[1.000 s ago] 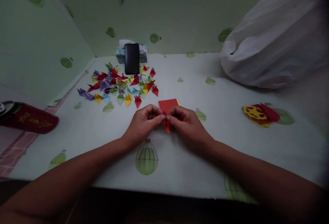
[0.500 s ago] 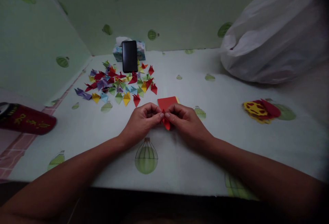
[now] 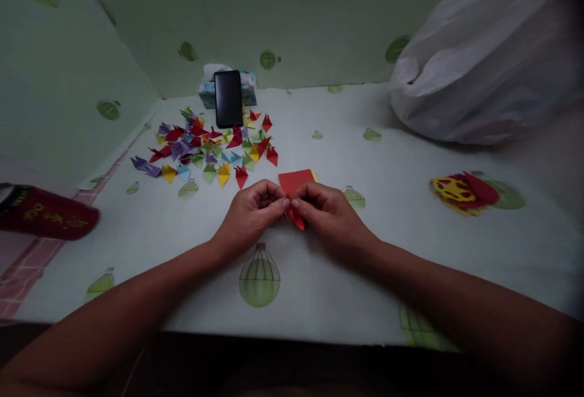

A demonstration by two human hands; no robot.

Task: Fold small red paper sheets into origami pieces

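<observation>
My left hand [image 3: 250,214] and my right hand [image 3: 329,213] meet at the middle of the table, fingertips pinched together on a small folded red paper piece [image 3: 296,219] whose tip pokes out below them. Just behind the hands lies a small stack of flat paper sheets [image 3: 297,179], red on top with a yellow edge showing. Further back left spreads a pile of several folded paper pieces [image 3: 210,149] in red, yellow, green, blue and purple.
A black phone [image 3: 228,98] leans against a tissue box [image 3: 249,86] at the back wall. A large white plastic bag [image 3: 490,62] fills the back right. A red-and-yellow paper object [image 3: 463,190] lies at right. A dark red can [image 3: 45,220] lies at left.
Both hands stay pinched on the red piece with small finger shifts; the view has tilted slightly, so everything sits a little higher in frame.
</observation>
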